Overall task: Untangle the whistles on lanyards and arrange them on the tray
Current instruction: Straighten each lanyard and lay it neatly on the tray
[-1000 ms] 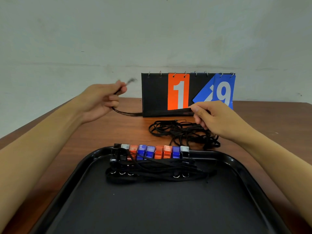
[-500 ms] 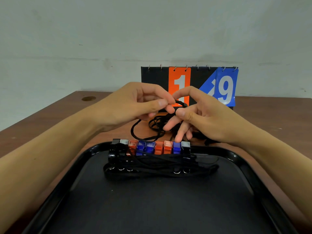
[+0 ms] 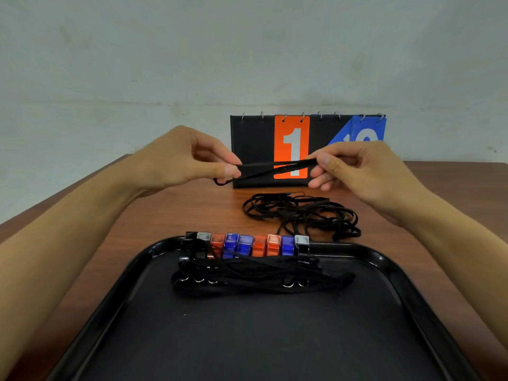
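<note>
Two bare forearms, no sleeves, left hand [image 3: 178, 158], right hand [image 3: 360, 169]

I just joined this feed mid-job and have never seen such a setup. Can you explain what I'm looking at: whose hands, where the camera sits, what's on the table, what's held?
There is no machine here: a person works bare-handed, and the one camera sits on their head, looking forward and down. The left hand and right hand each pinch one end of a black lanyard, stretched between them above the wooden table. A tangle of lanyards lies on the table. Nearer, a black tray holds a row of whistles with folded cords. Behind stands a flip scoreboard.
</note>
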`<state>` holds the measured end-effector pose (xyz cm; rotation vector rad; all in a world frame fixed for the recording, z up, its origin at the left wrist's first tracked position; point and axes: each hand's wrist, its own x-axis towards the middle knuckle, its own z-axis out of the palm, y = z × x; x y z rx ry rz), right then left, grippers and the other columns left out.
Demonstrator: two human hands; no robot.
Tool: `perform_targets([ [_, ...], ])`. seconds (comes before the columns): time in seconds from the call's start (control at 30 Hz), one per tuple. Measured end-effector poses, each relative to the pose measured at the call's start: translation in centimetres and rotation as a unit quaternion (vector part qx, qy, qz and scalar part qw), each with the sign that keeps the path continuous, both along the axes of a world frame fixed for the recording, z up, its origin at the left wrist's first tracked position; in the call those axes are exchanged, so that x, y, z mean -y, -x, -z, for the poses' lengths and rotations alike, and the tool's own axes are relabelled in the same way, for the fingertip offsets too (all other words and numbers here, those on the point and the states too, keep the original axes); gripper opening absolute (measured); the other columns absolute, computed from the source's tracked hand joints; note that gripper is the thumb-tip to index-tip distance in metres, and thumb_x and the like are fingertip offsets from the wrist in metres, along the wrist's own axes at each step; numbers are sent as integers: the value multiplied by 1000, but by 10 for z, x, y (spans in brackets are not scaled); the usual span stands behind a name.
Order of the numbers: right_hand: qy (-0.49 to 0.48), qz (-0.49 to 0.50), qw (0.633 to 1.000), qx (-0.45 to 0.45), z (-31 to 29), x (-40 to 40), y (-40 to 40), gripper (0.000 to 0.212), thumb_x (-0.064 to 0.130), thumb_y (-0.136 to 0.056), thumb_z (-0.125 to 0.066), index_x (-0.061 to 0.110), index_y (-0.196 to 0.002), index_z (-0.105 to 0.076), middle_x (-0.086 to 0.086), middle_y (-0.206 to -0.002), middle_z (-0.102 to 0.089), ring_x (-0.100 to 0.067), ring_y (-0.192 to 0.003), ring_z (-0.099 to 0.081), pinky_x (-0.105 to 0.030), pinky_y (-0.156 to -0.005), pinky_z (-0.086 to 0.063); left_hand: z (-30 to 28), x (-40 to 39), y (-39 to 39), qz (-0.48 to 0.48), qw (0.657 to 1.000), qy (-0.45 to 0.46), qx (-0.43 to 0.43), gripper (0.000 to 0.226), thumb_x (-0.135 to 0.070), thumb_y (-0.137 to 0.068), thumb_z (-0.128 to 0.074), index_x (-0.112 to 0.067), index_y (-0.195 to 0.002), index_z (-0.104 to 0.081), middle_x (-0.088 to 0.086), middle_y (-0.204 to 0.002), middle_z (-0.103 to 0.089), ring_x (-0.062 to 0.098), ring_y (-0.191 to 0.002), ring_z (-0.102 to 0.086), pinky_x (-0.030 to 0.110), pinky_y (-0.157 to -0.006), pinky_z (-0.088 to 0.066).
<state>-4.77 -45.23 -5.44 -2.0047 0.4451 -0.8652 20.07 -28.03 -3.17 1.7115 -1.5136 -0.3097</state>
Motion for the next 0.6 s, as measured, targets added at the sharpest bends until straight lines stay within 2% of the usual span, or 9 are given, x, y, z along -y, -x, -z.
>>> perform_targets([
  [0.03, -2, -4, 1000, -12, 1, 0, 0, 16, 16, -101, -60, 14, -106, -75, -4, -84, -79, -18, -82, -79, -22, -74, -62, 0, 0, 0, 1, 1000, 4, 12, 12, -20, -85, -82, -22, -97, -83, 5, -90, -83, 17, -90, -79, 17, -91, -58],
  [0.13, -12, -14, 999, -34, 0, -3, 1, 18, 14, -100, -60, 11, -111, -74, -6, -89, -80, -18, -86, -79, -22, -77, -62, -2, -1, 0, -24, 999, 31, 32, 13, -23, -83, -84, -26, -95, -84, -2, -90, -84, 7, -88, -78, 5, -82, -53],
  [0.17, -15, -16, 999, -42, -3, -3, 3, 17, 13, -101, -60, 11, -111, -73, -6, -90, -81, -17, -87, -79, -22, -76, -62, -3, -1, -1, -26, 999, 36, 24, 13, -23, -81, -85, -27, -93, -84, -3, -88, -84, 6, -86, -79, 5, -81, -53],
  [0.3, 21, -15, 996, -86, -8, -8, 7, 9, 15, -100, -61, 6, -98, -65, -5, -87, -81, -18, -81, -80, -24, -70, -63, -13, -9, -6, 23, 999, -37, 1, 20, -26, -72, -85, -20, -91, -86, 7, -81, -83, 20, -74, -80, 22, -75, -64],
  [0.37, 58, -12, 991, -116, -8, -9, 9, 12, 18, -98, -65, 7, -93, -62, -4, -83, -81, -17, -76, -79, -27, -70, -64, -17, -13, -8, 49, 994, -93, 4, 23, -26, -69, -84, -19, -90, -87, 12, -78, -81, 21, -70, -80, 24, -71, -65],
  [0.47, 152, -7, 969, -193, -11, -8, 12, 13, 29, -91, -74, 17, -84, -71, 4, -74, -79, -6, -67, -75, -19, -68, -60, -16, -17, -11, 81, 985, -150, 7, 22, -27, -69, -84, -22, -90, -87, 14, -77, -80, 22, -68, -78, 23, -68, -64],
  [0.53, 189, -21, 954, -234, -13, -8, 15, 11, 34, -86, -77, 25, -80, -76, 10, -73, -76, 0, -64, -69, -13, -65, -53, -12, -17, -11, 98, 979, -177, 15, 26, -37, -68, -87, -24, -91, -87, 11, -81, -82, 24, -71, -78, 30, -73, -65],
  [0.6, 184, -60, 948, -253, -13, -9, 15, 7, 33, -84, -79, 27, -80, -78, 11, -74, -75, 0, -64, -67, -11, -64, -50, -8, -17, -11, 105, 972, -205, 45, 47, -60, -59, -92, -26, -92, -87, 7, -87, -83, 30, -77, -78, 45, -82, -64],
])
